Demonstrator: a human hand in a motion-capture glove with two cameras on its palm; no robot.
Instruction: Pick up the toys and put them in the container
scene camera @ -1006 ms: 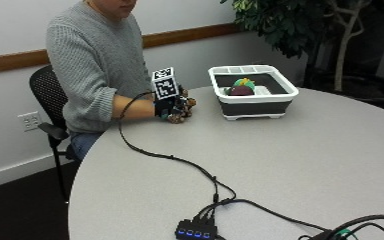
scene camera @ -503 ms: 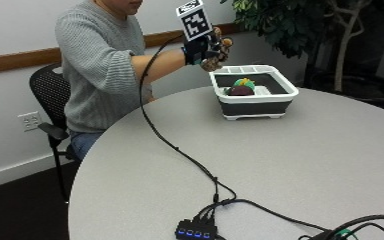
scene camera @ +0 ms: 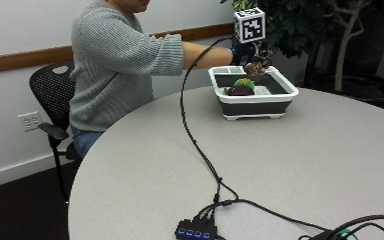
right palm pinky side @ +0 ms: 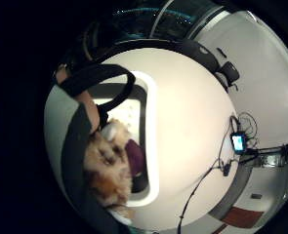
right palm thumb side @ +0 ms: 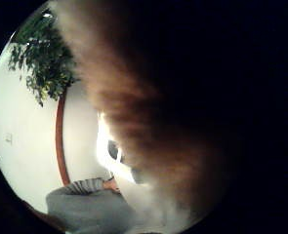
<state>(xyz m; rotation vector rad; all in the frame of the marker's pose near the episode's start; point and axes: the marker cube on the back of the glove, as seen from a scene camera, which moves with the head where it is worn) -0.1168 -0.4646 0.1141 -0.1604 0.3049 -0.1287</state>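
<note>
Table (scene camera: 298,165) comes first, round and grey, filling the lower right of the outside view. A person in a grey sweater (scene camera: 115,65) sits at the upper left of that view and reaches one arm across. The container (scene camera: 253,98) is a white tub with dark sides, standing near the far edge of the table, at the upper middle. Inside it sits a dark purple toy (scene camera: 240,90) with a bit of green and yellow on top.

The gloved right hand (scene camera: 248,55) hangs just above the container. Its fingers curl around a small fluffy brown toy (scene camera: 256,67), which is up in the air over the open tub, not yet inside. The little finger side palm view shows the brown toy (right palm pinky side: 104,165) close to the palm, with the container's white rim (right palm pinky side: 151,141) and the purple toy below it.

One thing could go wrong, I think. The hand is near the back rim, so if it lets go off-centre, the fluffy toy might hit the rim and tumble onto the table or floor.
</note>
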